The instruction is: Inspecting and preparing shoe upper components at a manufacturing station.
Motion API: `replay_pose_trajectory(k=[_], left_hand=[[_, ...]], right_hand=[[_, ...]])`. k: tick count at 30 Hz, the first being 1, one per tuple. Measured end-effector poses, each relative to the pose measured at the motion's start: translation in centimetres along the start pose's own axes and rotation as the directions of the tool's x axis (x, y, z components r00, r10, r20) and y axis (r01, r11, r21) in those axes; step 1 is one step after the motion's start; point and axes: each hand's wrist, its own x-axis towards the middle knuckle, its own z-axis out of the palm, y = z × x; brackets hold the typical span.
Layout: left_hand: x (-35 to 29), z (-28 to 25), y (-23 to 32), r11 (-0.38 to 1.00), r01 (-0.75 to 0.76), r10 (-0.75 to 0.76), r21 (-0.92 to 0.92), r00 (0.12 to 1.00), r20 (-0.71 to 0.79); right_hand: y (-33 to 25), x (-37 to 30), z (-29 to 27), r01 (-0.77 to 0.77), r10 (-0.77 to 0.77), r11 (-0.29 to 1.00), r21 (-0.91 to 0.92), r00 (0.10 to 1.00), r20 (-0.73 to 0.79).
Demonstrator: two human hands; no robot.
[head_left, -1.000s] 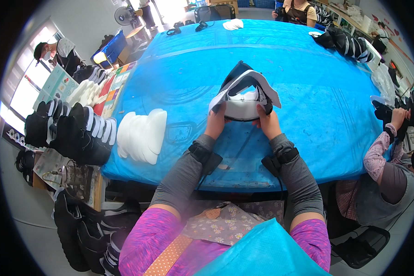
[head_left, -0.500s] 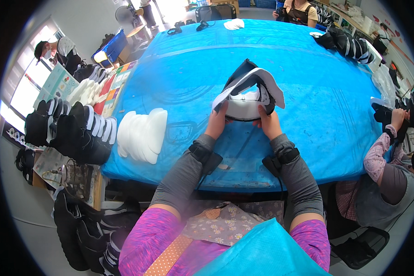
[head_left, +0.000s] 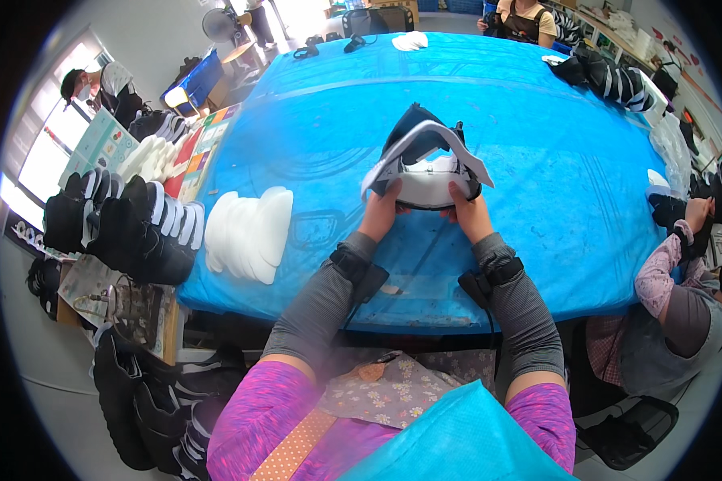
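Between my hands is a black and white shoe upper (head_left: 426, 189), held up over the blue-covered table (head_left: 329, 152). A white insole-shaped sheet (head_left: 433, 132) arches across its opening, with a black part standing up behind. My left hand (head_left: 382, 210) grips the near left edge, thumb on the white lining. On the near right edge my right hand (head_left: 470, 212) does the same, its thumb pressed to the lining. The fingers of both hands curl underneath and are partly hidden. A fanned stack of white insoles (head_left: 248, 235) lies on the table to the left of my hands.
Black and white shoe uppers (head_left: 136, 224) crowd the left side, beside more white insoles (head_left: 148, 160). Another pile of uppers (head_left: 605, 80) is at the far right. A co-worker's hand (head_left: 695, 210) holds dark material at the right edge. Other people stand at the far side and left.
The shoe upper has tilted between my hands, and the white sheet's arch has shifted left. Both hands keep their grip. The co-worker at the right has moved the dark material slightly.
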Motion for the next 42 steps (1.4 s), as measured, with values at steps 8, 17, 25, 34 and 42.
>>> replay_pose_trajectory(k=[8,17,25,34,42], left_hand=[[-0.6,0.3,0.9,0.999,0.008,-0.016,0.053,0.989,0.146],[-0.6,0.7,0.7,0.998,0.051,-0.045,-0.044,0.991,0.126],[-0.6,0.5,0.7,0.998,0.040,-0.037,-0.043,0.997,0.069],[-0.7,0.8,1.0,0.990,0.133,-0.125,-0.041,0.980,0.155],[-0.6,0.7,0.6,0.998,0.058,-0.054,-0.023,0.984,0.169]], right_hand=[[-0.5,-0.3,0.0,0.059,-0.062,0.993,0.099,0.998,0.029],[-0.9,-0.6,0.3,0.067,-0.068,0.992,0.104,0.998,0.007],[-1.2,-0.7,0.3,0.039,-0.043,0.996,0.081,0.998,0.052],[-0.7,-0.6,0.2,0.058,-0.063,0.991,0.121,0.997,0.036],[-1.8,-0.7,0.5,0.016,-0.021,0.997,0.076,0.998,0.055]])
